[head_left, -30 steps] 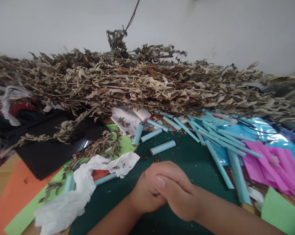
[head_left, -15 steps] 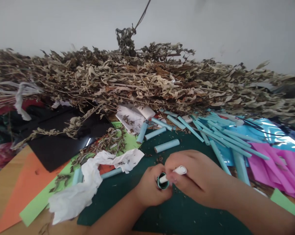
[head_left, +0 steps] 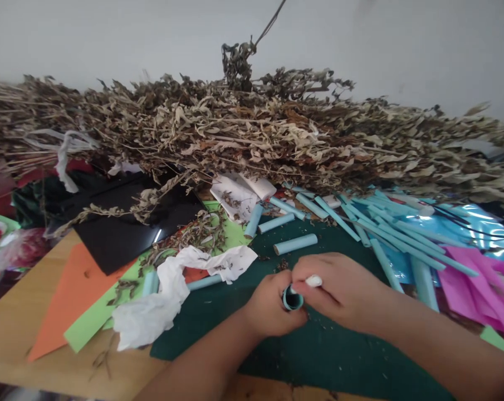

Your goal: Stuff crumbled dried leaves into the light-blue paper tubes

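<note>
My left hand (head_left: 266, 306) is wrapped round a light blue paper tube (head_left: 292, 301), its open mouth facing up towards me. In my right hand (head_left: 343, 292) a thin white rolled paper stick (head_left: 314, 281) is pinched between thumb and fingers. The stick's lower end is at the tube's far rim, mostly hidden by my fingers; how deep it goes I cannot tell. Both hands are over a dark green mat (head_left: 210, 323). Just beyond them lies a loose blue paper tube (head_left: 295, 244), with crumbs of dried leaf nearby.
Dried leafy stalks (head_left: 235, 128) are heaped along the wall. More thin blue paper tubes (head_left: 402, 234) lie at right, near pink paper (head_left: 464, 284). Crumpled white tissue (head_left: 151, 312), orange paper (head_left: 72, 295) and a black sheet (head_left: 113, 234) are at left on the wooden table (head_left: 9, 323).
The view has turned a little left, so everything sits further right. My right fingers are now closer over the tube's mouth, and less of the white stick shows.
</note>
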The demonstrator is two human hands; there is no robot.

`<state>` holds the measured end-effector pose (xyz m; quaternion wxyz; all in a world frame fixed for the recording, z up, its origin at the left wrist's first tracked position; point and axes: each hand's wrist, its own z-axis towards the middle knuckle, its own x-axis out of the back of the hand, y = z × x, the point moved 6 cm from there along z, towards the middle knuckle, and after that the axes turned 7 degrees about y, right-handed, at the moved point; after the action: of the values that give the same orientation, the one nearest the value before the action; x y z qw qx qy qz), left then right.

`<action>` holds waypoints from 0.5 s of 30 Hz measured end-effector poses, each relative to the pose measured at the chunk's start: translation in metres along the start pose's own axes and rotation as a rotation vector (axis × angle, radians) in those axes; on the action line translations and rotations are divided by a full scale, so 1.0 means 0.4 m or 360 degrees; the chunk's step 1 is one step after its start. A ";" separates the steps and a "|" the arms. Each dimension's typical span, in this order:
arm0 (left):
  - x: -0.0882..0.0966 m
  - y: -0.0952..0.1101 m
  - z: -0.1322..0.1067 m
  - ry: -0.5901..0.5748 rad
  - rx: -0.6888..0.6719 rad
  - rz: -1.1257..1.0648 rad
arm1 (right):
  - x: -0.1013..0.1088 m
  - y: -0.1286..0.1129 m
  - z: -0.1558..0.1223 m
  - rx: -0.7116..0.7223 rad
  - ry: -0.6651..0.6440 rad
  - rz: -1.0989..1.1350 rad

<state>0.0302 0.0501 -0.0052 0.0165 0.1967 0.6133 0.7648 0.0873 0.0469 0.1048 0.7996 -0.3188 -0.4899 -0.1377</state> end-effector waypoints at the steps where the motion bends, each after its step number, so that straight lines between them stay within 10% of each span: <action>1: 0.001 0.001 0.000 0.0013 -0.0001 -0.0012 | 0.002 0.000 -0.001 0.0007 0.0024 0.0015; 15: -0.003 0.014 0.001 -0.0029 -0.0131 0.0055 | 0.016 0.016 -0.031 0.0095 0.0038 0.0104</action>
<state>0.0326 0.0488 -0.0003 0.0169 0.2133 0.5776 0.7878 0.1025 0.0443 0.1041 0.8186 -0.3089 -0.4737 -0.1007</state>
